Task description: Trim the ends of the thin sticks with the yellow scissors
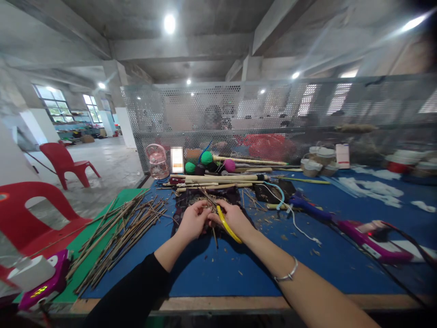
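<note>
Gripping yellow-handled scissors (pixel 226 223) in right hand (pixel 237 219), aimed away toward 11 o'clock, prob for safety. Bunching left hand (pixel 194 221) just beside, can't tell if pinching anything. Got sticks (pixel 120 232) at 9 o'clock, prob easy reach; dark cloth (pixel 179 201) underneath, maybe to catch chips (pixel 193 199).

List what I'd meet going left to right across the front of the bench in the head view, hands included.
Purple device with white plug → pile of thin sticks → left hand → right hand, holding the yellow-handled tool → light blue curved strip → second purple device.
</note>
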